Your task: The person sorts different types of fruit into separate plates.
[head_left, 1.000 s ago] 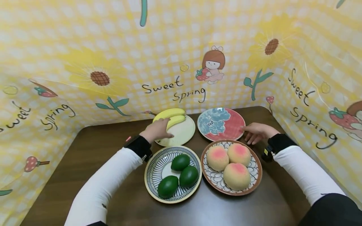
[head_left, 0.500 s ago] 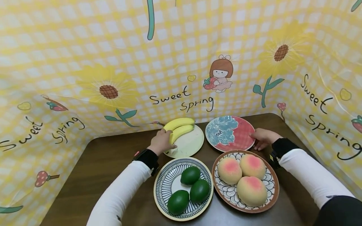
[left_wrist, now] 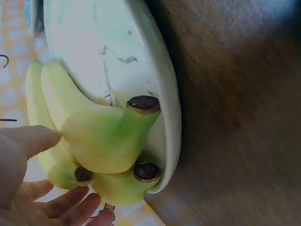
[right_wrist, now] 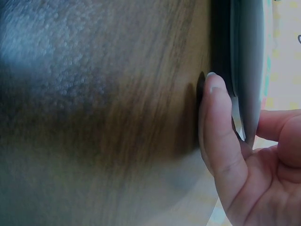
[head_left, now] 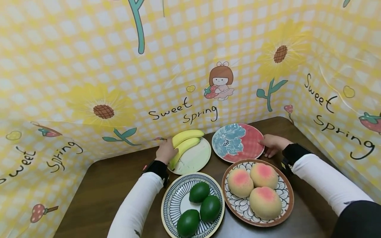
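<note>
- Gripping the bananas (head_left: 184,142) at the stem end, left hand (head_left: 165,151) has its fingers (left_wrist: 70,207) curled under the bunch and thumb on top, as the left wrist view shows.
- Bananas lie on the cream plate (head_left: 194,160), stems over its left rim, tips toward the backdrop.
- Right hand (head_left: 272,144) holds the red-blue plate (head_left: 238,142) by its right rim; the right wrist view shows the rim pinched, one finger (right_wrist: 217,136) under it and the thumb on the other side.
- Red-blue plate sits at the back of the counter (head_left: 104,185), just right of the cream plate, edges near but apart.
- Striped plate (head_left: 172,198) in front, near the left forearm, carries three green fruits (head_left: 199,192) bunched together.
- Brown-rim plate (head_left: 285,201) just beside it on the right carries three peaches (head_left: 240,182) touching each other.
- Both arms in white sleeves with black wrist straps.
- Yellow checked backdrop (head_left: 89,66) with sunflowers and "Sweet Spring" lettering wraps round the counter on three sides.
</note>
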The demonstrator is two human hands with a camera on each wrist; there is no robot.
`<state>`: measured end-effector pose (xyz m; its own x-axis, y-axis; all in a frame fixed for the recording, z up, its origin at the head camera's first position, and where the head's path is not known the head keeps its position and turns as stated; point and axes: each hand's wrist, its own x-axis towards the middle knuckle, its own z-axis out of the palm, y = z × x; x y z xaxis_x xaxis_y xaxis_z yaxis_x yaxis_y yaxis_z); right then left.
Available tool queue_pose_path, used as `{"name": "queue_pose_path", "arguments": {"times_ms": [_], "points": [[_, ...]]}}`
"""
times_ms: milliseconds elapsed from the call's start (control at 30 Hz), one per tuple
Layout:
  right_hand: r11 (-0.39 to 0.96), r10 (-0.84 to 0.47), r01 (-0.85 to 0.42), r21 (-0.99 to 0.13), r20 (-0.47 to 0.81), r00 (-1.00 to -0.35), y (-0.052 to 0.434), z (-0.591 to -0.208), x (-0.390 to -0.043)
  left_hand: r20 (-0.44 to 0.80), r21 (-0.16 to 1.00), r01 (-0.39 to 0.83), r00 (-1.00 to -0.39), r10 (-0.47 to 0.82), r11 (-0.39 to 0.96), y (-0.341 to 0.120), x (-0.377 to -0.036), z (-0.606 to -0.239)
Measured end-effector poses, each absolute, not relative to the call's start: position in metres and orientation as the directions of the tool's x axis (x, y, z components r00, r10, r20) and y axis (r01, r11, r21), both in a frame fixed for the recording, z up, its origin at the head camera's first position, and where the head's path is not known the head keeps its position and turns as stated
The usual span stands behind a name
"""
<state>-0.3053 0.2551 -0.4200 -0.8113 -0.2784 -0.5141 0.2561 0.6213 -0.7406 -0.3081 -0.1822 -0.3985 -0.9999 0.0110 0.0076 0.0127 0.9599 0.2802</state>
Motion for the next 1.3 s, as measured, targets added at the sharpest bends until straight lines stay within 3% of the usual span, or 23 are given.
{"name": "queue_pose_path", "arguments": {"times_ms": [200,500,700,800,1300], "points": [[0.628,-0.279,0.248,-0.738,-0.511,-0.813,0.255,-0.414,-0.307,0.048,0.298,0.028,-0.999,0.015,0.954,-0.183,-0.313,-0.402],[0.637,-0.253,0.259,-0.726,-0.514,-0.820,0.257,-0.416,-0.310,-0.029,0.282,0.109,-0.992,0.122,0.953,-0.174,-0.331,-0.400],[0.634,-0.239,0.269,-0.725,-0.514,-0.824,0.256,-0.423,-0.308,-0.027,0.177,0.206,-0.976,0.214,0.962,-0.166,-0.339,-0.396],[0.613,-0.243,0.282,-0.738,-0.516,-0.822,0.255,-0.425,-0.307,-0.040,0.148,0.196,-0.978,0.204,0.969,-0.162,-0.343,-0.397],[0.575,-0.255,0.295,-0.763,-0.510,-0.822,0.253,-0.428,-0.306,0.101,0.169,0.248,-0.967,0.233,0.954,-0.154,-0.350,-0.413]]}}
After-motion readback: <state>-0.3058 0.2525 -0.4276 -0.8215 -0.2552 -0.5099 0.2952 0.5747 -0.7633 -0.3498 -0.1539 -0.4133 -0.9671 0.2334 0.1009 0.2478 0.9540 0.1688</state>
